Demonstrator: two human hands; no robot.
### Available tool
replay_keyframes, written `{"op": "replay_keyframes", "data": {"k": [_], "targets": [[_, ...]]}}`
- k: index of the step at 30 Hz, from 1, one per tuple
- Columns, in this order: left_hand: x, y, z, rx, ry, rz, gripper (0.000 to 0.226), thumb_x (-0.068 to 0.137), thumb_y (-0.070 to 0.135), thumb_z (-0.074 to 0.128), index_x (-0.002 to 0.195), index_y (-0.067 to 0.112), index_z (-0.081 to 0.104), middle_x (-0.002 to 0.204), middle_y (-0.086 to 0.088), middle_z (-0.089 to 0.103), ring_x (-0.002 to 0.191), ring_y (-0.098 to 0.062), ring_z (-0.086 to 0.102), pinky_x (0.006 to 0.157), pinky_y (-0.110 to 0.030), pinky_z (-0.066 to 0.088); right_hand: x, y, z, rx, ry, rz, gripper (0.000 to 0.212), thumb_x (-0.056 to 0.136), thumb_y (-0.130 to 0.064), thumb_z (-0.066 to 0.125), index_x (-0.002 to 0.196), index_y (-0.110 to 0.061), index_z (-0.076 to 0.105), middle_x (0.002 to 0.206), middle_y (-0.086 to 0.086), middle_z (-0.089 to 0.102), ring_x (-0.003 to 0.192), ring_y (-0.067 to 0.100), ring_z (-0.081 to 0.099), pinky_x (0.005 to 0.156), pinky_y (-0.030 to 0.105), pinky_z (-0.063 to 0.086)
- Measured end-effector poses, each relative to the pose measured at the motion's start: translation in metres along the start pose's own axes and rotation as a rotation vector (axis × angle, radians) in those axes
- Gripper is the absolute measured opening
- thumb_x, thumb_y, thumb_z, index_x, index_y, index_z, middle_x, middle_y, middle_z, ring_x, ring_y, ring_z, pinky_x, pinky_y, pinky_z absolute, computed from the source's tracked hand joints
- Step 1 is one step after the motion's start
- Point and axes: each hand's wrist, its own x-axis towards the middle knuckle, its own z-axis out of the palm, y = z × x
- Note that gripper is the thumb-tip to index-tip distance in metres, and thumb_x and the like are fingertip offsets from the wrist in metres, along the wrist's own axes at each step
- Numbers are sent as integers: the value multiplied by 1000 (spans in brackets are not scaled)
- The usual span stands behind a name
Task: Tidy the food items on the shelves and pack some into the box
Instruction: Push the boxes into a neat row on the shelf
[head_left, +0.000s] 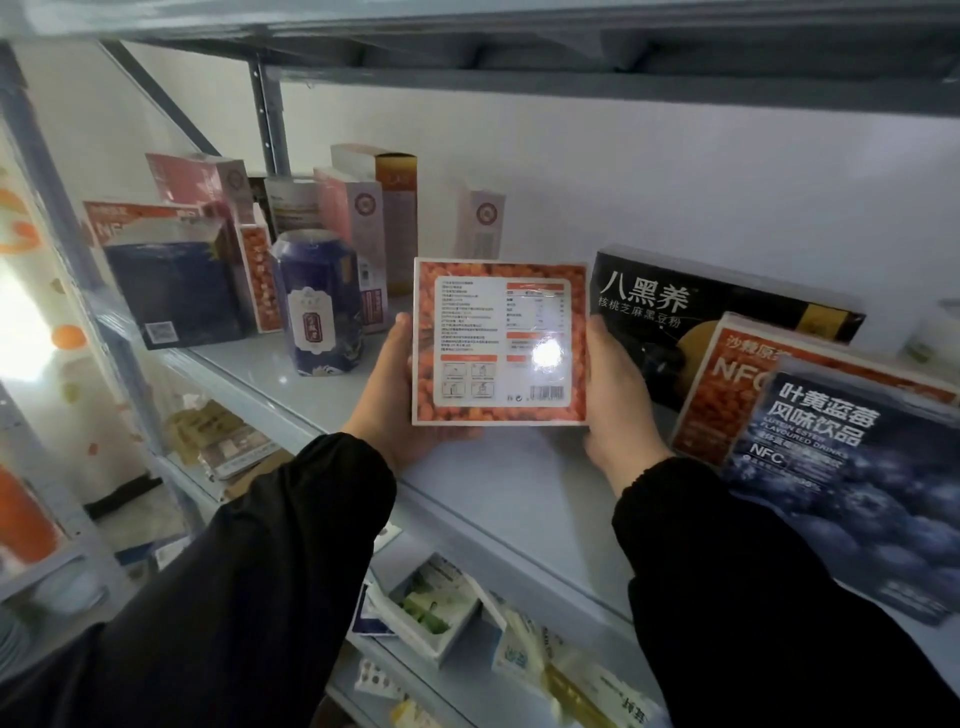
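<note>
An orange box (498, 343) is held up over the grey shelf (509, 493), near the middle of the view. It is gripped at its L edge by the left hand (389, 395) and at its R edge by the right hand (618, 400), w/ the fingers curled round behind it. Its flat back is turned to the camera. The small print is the right way up, and a bar code is seen low on the R. The box looks almost square (so no long side can be picked out). A bright spot of light is seen on it.

The shelf is made of grey metal, w/ a white wall (675, 182) behind. On the R, a black box (717, 306) marked "八黑养" is leaned back. An NFC carton (727, 384), orange too, is set in front of it. A blue box (852, 467) marked "LUTEIN ESTER FLAVOURED DRINK" and "NFC" is laid over that. On the L, a blue tin (319, 301) is stood upright by some tall boxes.
</note>
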Motion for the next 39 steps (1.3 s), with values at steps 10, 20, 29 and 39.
{"op": "replay_keyframes", "data": {"k": [10, 20, 29, 39], "targets": [[-5, 4, 2, -1, -117, 6, 69, 102, 68, 29, 149, 24, 55, 132, -10, 66, 114, -43, 63, 72, -56, 56, 0, -2, -3, 362, -244, 110, 56, 101, -59, 44, 135, -22, 67, 136, 14, 68, 124, 39, 66, 110, 66, 45], [-19, 7, 11, 23, -267, -1, 66, 81, 73, 44, 119, 31, 77, 122, -7, 71, 98, -39, 70, 47, -44, 59, -1, -1, -4, 412, -253, 85, 57, 98, -57, 44, 126, -15, 71, 141, 21, 63, 128, 43, 62, 109, 65, 46], [-18, 7, 10, 16, -242, -29, 67, 94, 72, 28, 121, 32, 75, 122, -6, 71, 99, -37, 71, 50, -47, 60, -2, -3, -4, 372, -191, 112, 55, 102, -57, 38, 112, -21, 77, 121, 13, 75, 109, 33, 74, 90, 50, 61], [-11, 3, 3, 16, -172, -6, 73, 90, 80, 30, 119, 33, 78, 122, -5, 75, 103, -35, 74, 71, -63, 59, -1, -2, -6, 347, -170, 109, 53, 108, -52, 32, 107, -20, 73, 104, 7, 80, 94, 25, 78, 70, 38, 63]]}}
